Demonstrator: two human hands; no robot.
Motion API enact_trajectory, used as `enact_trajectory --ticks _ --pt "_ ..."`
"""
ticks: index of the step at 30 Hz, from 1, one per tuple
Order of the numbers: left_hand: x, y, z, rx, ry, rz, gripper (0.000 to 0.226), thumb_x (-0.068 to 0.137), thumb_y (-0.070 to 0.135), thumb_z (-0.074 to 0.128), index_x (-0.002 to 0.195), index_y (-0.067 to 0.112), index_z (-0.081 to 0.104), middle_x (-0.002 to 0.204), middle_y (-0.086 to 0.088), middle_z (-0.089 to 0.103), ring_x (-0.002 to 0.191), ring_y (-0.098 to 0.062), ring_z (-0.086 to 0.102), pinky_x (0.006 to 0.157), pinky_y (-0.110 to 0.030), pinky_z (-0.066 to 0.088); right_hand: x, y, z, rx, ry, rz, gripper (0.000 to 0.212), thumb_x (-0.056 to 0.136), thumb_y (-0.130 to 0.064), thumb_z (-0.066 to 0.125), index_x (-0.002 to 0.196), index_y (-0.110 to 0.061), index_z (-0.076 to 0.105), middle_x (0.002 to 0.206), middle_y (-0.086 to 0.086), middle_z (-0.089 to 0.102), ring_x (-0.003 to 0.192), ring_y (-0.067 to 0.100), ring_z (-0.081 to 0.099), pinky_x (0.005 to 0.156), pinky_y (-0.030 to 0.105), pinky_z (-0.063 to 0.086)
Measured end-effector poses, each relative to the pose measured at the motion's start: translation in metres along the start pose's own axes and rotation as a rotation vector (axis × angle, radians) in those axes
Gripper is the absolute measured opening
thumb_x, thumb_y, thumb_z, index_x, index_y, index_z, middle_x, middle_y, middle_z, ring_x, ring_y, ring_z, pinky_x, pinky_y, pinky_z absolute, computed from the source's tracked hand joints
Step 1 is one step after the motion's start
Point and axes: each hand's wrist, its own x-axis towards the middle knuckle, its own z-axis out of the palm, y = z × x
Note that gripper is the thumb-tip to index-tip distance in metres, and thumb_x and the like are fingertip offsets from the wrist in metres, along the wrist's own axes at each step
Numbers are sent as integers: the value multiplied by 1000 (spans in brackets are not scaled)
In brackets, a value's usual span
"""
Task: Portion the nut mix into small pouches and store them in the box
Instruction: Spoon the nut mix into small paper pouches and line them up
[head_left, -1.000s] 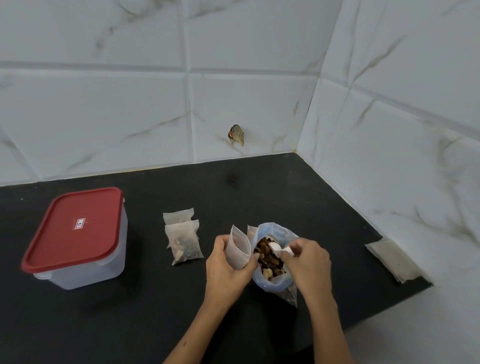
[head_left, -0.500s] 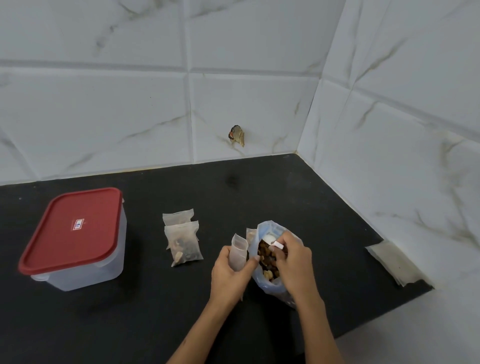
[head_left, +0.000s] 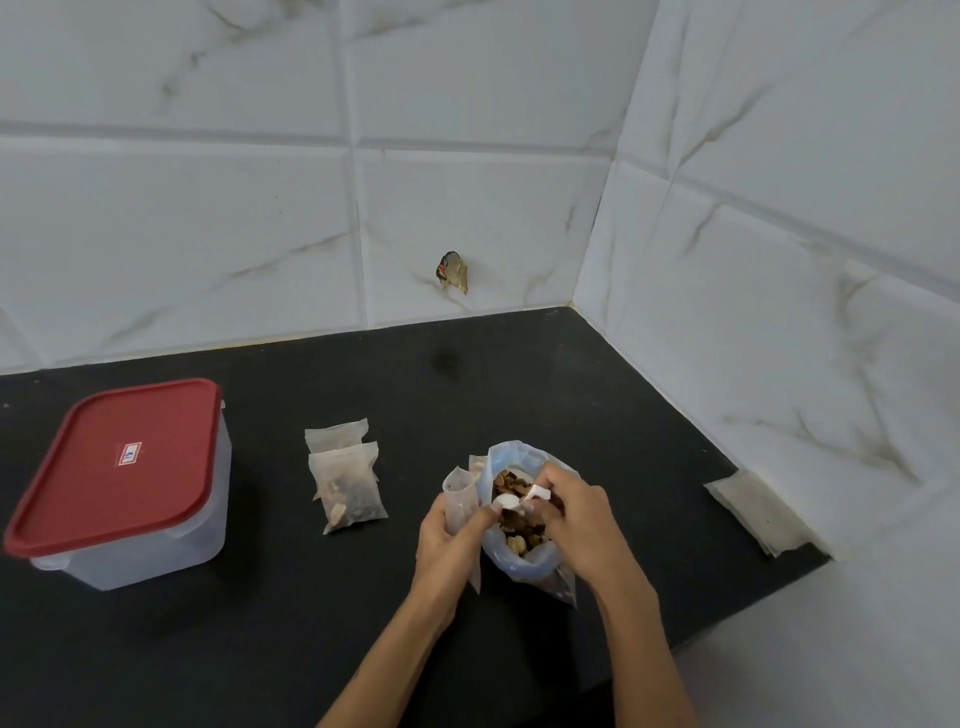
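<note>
Nearest the camera, two bare forearms reach in from the bottom edge over a black counter.

Left hand is curled round a small clear pouch, holding it upright w/ its mouth open at the top, right beside the big bag. Looks nearly empty, though contents are hard to tell through the plastic.

Right hand is just right of it, fingers pinched on a small white scoop. The scoop's bowl sits over the open mouth of the bag, pointing left twd the pouch; whether it carries any mix can't be made out.

The bag is clear-bluish plastic, standing on the counter btwn the two hands, its top rolled open. Nut mix fills it: brown & pale pieces.

Left of the hands, apart from them, two filled pouches lie flat on the counter, the nearer one overlapping the farther one. Dark & pale bits show through the nearer.

Further left, near the frame edge, stands the box: clear plastic, w/ a red lid closed on it & a small label in the middle of the lid.

Far right, at the counter edge against the wall, lies a flat stack of empty pouches.

Beyond, white marbled tiles cover both walls, meeting in a corner. A small dark chip or mark sits low on the far wall.
</note>
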Motion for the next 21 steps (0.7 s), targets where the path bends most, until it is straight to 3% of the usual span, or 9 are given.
enact_trajectory --ticks 5,10,16,21 --pt "-2 -2 -3 1 3 15 26 83 20 71 107 12 63 100 -7 72 93 -14 70 78 -29 54 5 -9 14 -36 58 -33 11 94 -10 53 86 -17 51 88 -6 53 81 5 54 62 15 46" --pt "-2 -4 -3 -50 -35 5 43 76 29 74 111 8 64 104 -10 71 100 -22 69 88 -40 55 7 -11 5 14 -42 23 5 93 -16 57 90 -15 54 92 -3 59 82 5 58 63 15 45" --pt "-1 -7 -2 -55 44 -15 33 80 22 72 108 6 64 103 -9 70 98 -18 68 83 -33 54 4 -12 -9 -51 191 73 6 94 -21 56 96 -21 50 93 -2 59 81 8 59 62 16 46" --pt "-2 -6 0 -51 78 -27 27 82 20 70 107 11 65 102 -8 70 98 -17 66 78 -30 51 4 -12 9 -161 233 143 11 95 -22 54 103 -19 48 92 -3 57 82 8 60 70 22 52"
